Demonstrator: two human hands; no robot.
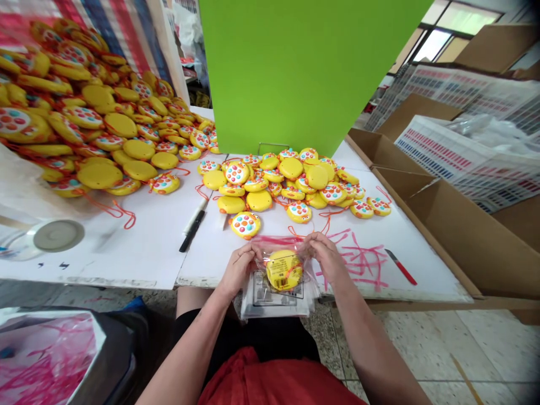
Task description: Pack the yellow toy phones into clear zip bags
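You sit at a white table [156, 253], bare forearms reaching in from both sides. Your left hand [238, 267] pinches the upper left corner of a clear bag [276, 240]; your right hand [327, 256] has the upper right corner gripped between thumb and fingers. Bag upright-facing you at the near table edge, pink strip along its top. Inside it, between your hands, lies a yellow toy [284, 270], plain side up, dark print and a barcode showing over it. Flat sheets or bags [274, 310] sit beneath, overhanging toward your lap; which they are, you cannot tell. Just beyond your fingers: a loose heap of similar toys [291, 169], some showing white faces with coloured dots, orange cords trailing. Larger pile [120, 125] to your left. Black marker [193, 229] lies left of the heap. To the right of your right hand, pink strips [365, 261] scatter near a red-handled knife [401, 267]. Green panel [312, 73] stands behind the heap; open cardboard boxes [459, 225] line the right side.
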